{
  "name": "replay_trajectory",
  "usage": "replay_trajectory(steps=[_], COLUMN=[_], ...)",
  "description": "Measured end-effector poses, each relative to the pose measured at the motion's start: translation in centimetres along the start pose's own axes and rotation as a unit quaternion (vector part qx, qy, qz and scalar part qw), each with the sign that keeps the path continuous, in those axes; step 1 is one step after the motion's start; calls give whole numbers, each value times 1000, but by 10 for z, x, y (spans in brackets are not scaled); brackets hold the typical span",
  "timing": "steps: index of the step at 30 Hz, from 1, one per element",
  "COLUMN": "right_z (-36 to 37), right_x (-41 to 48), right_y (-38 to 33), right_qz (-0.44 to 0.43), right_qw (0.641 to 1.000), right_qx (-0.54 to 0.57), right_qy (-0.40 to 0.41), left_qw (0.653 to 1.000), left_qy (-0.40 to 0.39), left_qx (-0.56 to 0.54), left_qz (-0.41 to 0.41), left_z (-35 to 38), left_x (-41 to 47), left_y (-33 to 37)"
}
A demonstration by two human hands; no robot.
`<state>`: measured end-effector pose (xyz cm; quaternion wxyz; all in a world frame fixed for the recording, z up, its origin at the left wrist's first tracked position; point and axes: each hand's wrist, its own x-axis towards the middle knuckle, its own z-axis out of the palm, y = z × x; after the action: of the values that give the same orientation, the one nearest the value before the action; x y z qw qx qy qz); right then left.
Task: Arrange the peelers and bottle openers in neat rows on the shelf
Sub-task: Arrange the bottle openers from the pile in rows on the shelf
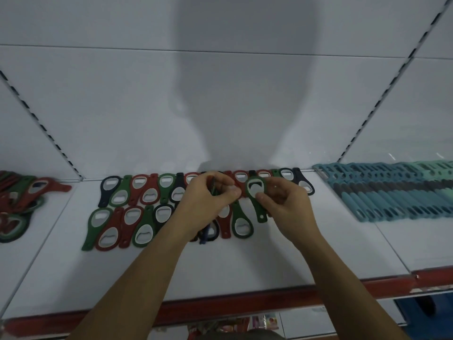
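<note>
Pinching a green opener [257, 192], the right hand [286, 207] hangs beside the left hand [208, 200], which grips more openers [212, 185]. Bare shelf [220, 266] lies under both wrists.

On the shelf [220, 271], rowed bottle openers [137, 212] lie left of probable peelers [392, 195].

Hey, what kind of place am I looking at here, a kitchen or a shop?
Most likely a shop: a white display shelf with a red front edge and slotted uprights, many identical bottle openers in rows, and a packed block of teal peelers.
</note>
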<state>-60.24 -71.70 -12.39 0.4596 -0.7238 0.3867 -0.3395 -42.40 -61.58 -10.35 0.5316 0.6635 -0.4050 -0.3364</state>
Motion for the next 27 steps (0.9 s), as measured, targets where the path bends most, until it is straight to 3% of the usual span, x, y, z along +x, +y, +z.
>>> replay_trajectory(steps=[1, 3, 7, 10, 16, 27], right_z=[-4, -8, 0, -5, -16, -17], right_x=[0, -3, -8, -9, -18, -11], right_y=[6, 17, 23, 27, 35, 37], right_qz=[19, 39, 10, 12, -85, -123], right_qw=[997, 982, 970, 961, 939, 931], right_qx=[-73, -185, -244, -275, -301, -308], right_qy=[5, -1, 2, -3, -139, -150], left_qw=[988, 927, 853, 843, 828, 831], left_qy=[-8, -26, -90, -99, -118, -126], left_qx=[142, 349, 490, 501, 525, 523], left_qz=[53, 134, 158, 170, 157, 143], left_z=[-5, -6, 7, 12, 14, 14], left_x=[2, 2, 0, -1, 1, 2], left_y=[-1, -3, -10, -15, -19, -24])
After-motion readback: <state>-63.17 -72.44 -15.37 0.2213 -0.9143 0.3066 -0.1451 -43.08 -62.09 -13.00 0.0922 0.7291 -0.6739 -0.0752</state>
